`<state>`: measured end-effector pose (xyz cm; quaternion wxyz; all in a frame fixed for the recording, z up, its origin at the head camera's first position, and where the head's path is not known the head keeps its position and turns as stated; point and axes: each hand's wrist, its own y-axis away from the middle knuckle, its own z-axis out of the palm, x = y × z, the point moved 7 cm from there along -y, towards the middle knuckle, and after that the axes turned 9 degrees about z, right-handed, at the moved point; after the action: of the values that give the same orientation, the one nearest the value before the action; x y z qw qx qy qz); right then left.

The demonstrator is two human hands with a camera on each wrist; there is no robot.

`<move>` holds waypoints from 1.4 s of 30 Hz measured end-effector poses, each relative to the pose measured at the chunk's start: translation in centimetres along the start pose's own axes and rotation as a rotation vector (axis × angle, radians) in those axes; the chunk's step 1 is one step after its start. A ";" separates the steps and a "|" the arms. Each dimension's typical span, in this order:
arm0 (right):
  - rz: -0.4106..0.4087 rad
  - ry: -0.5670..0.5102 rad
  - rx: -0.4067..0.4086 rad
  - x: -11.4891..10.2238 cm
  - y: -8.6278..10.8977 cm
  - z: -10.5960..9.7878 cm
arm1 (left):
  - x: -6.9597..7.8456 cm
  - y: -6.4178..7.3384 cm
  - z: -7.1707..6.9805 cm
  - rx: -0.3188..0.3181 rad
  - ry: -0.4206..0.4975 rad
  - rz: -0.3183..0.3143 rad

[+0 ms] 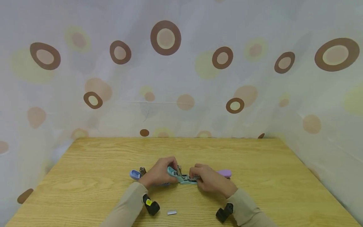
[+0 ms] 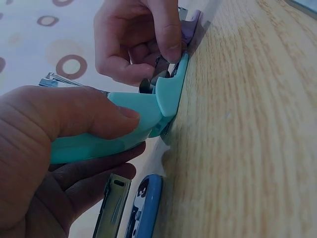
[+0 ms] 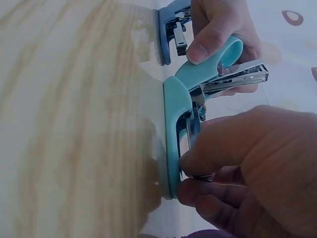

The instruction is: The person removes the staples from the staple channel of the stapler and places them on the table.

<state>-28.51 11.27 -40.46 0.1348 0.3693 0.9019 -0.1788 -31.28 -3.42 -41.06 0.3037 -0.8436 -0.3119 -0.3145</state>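
A teal stapler (image 1: 188,182) lies folded wide open on the table, its metal magazine (image 3: 237,79) sticking up from the hinge. My left hand (image 1: 159,171) grips the teal top handle (image 2: 99,144), with the thumb along its side. At the other end, my right hand (image 1: 210,180) pinches the metal part over the base (image 3: 173,119) between thumb and fingers; the fingertips hide much of that end. Beside my left hand stands an opened blue stapler (image 1: 135,174), partly covered by it. Past my right hand shows a purple stapler (image 1: 225,173).
A small silvery strip (image 1: 171,212), like a row of staples, lies on the wooden table (image 1: 255,157) near the front, between my forearms. A patterned sheet (image 1: 181,75) hangs behind the table's back edge. Dark wrist cameras (image 1: 152,206) sit on both sleeves.
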 end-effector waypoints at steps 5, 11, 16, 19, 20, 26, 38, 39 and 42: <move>0.001 -0.002 0.009 0.0 0.1 0.2 | 0.0 0.0 0.1 -0.015 -0.023 -0.003; 0.032 -0.015 -0.002 0.3 0.1 0.3 | 0.0 0.1 0.0 -0.019 -0.034 -0.011; 0.031 -0.022 -0.008 0.3 0.2 0.2 | 0.0 0.2 -0.1 -0.018 -0.032 -0.010; 0.021 -0.024 -0.006 0.2 0.1 0.2 | 0.0 0.2 -0.2 -0.017 -0.028 -0.015; 0.018 -0.023 -0.007 0.2 0.0 0.2 | 0.0 0.2 -0.3 -0.016 -0.027 -0.018; 0.006 -0.014 -0.026 0.4 -0.5 0.4 | 0.3 0.1 -0.6 -0.018 -0.053 -0.022; 0.028 0.024 -0.059 0.3 -0.3 0.6 | 0.7 0.0 -0.2 -0.043 -0.080 0.001; 0.028 0.030 -0.057 0.3 -0.3 0.6 | 0.7 0.0 -0.3 -0.040 -0.083 0.003; 0.011 0.033 -0.036 0.2 -0.3 0.5 | 0.7 0.0 -0.3 -0.033 -0.082 0.002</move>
<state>-28.80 10.98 -40.87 0.1275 0.3746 0.9051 -0.1559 -30.95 -3.44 -40.41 0.2771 -0.8610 -0.3178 -0.2844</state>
